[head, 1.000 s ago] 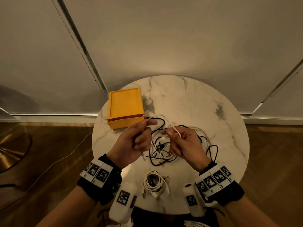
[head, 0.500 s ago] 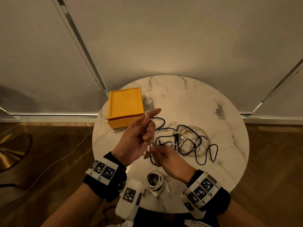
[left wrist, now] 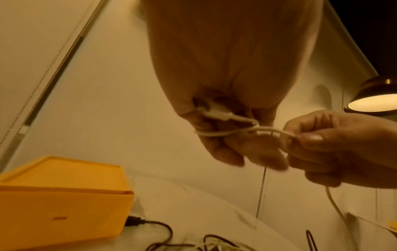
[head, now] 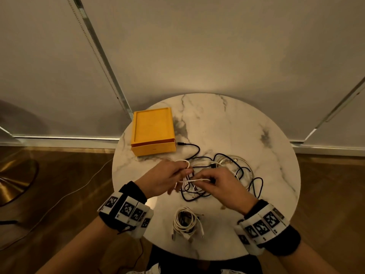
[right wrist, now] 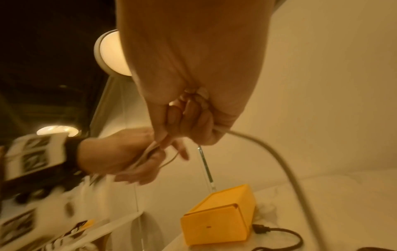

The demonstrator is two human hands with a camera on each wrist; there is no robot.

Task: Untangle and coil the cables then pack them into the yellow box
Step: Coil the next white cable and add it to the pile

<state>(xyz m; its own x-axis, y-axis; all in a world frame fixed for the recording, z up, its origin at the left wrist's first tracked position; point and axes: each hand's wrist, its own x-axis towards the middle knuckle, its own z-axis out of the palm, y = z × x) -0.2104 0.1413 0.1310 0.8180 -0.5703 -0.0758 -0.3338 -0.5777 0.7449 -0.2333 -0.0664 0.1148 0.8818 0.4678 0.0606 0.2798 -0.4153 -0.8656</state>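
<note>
A: White cable (head: 194, 180), the one being wound: it runs between both hands above the table's middle, its tail dropping into the tangle (head: 227, 171) at about two o'clock from them.

B: Nearest first?

A: At six o'clock, close to the table's (head: 276, 135) near edge, lies a finished white coil (head: 186, 223). Past it, the left hand (head: 166, 178) has the plug end tucked in its curled fingers with one turn looped round them; the left wrist view shows that plainly. The right hand (head: 221, 184) pinches the same cable just beside it, thumb against forefinger.

B: How will it handle?

A: Light, limp and fairly smooth, I'd judge; it should slide through a loose pinch but spring off the fingers if tension drops. Best held near the plug, feeding slack close to the loop.

B: Poses?

A: Both backs of the hands face up, wrists raised off the marble, knuckles nearly touching.

B: Farther out?

A: A black cable (head: 192, 150) snakes from the tangle to the yellow box (head: 152, 131) at eleven o'clock, its plug just beside the box's corner.
</note>
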